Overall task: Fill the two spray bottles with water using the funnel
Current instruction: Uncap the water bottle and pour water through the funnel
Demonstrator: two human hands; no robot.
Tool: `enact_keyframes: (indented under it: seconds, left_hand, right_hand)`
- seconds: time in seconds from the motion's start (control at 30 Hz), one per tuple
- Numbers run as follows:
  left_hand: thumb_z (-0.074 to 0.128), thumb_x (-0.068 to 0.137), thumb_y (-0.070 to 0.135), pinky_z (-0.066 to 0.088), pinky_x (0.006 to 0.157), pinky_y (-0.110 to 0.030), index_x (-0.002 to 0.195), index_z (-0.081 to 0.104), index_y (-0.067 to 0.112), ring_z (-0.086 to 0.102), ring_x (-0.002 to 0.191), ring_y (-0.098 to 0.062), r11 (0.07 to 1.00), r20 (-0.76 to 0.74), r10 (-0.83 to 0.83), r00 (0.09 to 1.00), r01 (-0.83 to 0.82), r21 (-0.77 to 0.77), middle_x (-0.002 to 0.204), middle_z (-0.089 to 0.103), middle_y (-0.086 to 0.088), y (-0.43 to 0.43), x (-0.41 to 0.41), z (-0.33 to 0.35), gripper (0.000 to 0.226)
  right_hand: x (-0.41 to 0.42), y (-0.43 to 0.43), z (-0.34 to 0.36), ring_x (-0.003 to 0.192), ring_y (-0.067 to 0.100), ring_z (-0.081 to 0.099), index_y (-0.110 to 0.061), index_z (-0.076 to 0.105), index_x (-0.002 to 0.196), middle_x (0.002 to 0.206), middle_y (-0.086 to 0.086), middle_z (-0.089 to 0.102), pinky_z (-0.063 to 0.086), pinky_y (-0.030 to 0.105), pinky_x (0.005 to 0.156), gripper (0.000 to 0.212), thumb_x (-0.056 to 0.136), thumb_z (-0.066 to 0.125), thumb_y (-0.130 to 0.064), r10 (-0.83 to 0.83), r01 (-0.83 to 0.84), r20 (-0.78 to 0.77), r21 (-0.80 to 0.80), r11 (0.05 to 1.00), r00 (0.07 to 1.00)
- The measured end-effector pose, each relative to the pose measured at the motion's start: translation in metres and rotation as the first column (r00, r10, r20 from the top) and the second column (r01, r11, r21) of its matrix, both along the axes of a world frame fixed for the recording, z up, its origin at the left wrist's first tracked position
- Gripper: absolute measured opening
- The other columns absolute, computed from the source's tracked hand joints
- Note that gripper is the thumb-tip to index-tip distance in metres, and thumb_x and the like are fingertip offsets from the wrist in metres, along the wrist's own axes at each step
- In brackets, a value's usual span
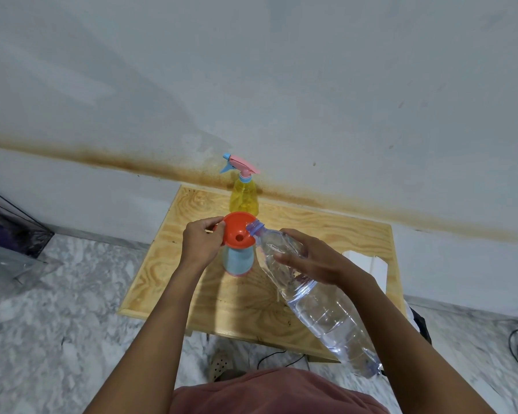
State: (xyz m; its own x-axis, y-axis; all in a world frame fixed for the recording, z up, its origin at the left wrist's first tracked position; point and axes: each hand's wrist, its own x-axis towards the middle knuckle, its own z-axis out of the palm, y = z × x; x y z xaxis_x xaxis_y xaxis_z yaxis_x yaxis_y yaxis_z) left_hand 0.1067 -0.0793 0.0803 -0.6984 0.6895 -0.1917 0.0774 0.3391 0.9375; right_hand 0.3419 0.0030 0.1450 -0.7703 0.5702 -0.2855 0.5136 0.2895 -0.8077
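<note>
Plywood desk [326, 231] on marble floor [72, 294], stained wall [281, 85] behind. Left hand [201, 243] pinches funnel [237, 233] atop blue bottle [240, 261], neck hidden; right hand [317, 261] grips water bottle [320, 306].

Operator body: two bare arms, one garment, one shoe.

The left forearm [162, 318] and right forearm [401, 339] are uncovered along their full visible length, from the 7 and 5 o'clock edges to the left hand [199, 242] and right hand [308, 258]. A dusty-pink fabric garment [278, 392] occupies the 6 o'clock edge. At its 11 o'clock border is a beige clog-type shoe [220, 364] with round perforations.
</note>
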Motion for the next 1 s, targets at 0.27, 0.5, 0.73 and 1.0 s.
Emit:
enact_keyframes:
  seconds: [0.27,0.5,0.73,1.0]
  left_hand:
    - [0.065,0.094,0.014,0.062,0.079,-0.042,0.113,0.073,0.006,0.071,0.092,-0.024,1.0,-0.012,-0.007,1.0,0.007,-0.002,0.091,0.068,0.004,-0.001,0.001,0.003,0.023]
    - [0.065,0.093,0.014,0.062,0.077,-0.042,0.113,0.073,0.006,0.071,0.091,-0.023,1.0,-0.024,-0.008,1.0,0.008,-0.008,0.09,0.067,0.005,-0.002,0.001,0.004,0.023]
    - [0.064,0.093,0.013,0.062,0.08,-0.042,0.112,0.074,0.006,0.07,0.094,-0.024,1.0,-0.026,-0.013,1.0,0.013,-0.005,0.095,0.07,0.001,-0.004,0.001,0.004,0.022]
    - [0.064,0.094,0.011,0.062,0.079,-0.044,0.112,0.073,0.005,0.07,0.095,-0.024,1.0,-0.017,-0.004,1.0,0.004,0.0,0.092,0.069,0.002,-0.001,0.003,0.007,0.022]
  right_hand:
    - [0.004,-0.003,0.0,0.093,0.004,0.07,-0.049,0.045,0.128,0.108,-0.018,0.067,0.058,0.027,0.076,0.044,0.088,0.065,-0.048,-0.044,0.046,-0.095,0.018,0.999,0.995]
    - [0.015,-0.005,0.008,0.107,-0.004,0.064,-0.055,0.04,0.13,0.12,-0.034,0.06,0.055,0.019,0.077,0.051,0.085,0.065,-0.047,-0.144,0.182,-0.297,0.103,0.978,0.944]
    - [0.019,0.02,0.01,0.12,0.01,0.059,-0.019,0.038,0.142,0.132,-0.002,0.056,0.051,0.034,0.098,0.064,0.084,0.06,-0.035,-0.397,0.549,-0.619,0.065,0.833,0.677]
    - [0.001,0.054,-0.007,0.133,0.012,0.05,-0.035,0.029,0.146,0.146,-0.005,0.048,0.047,0.048,0.107,0.073,0.087,0.071,-0.042,-0.531,0.674,-0.573,0.051,0.737,0.624]
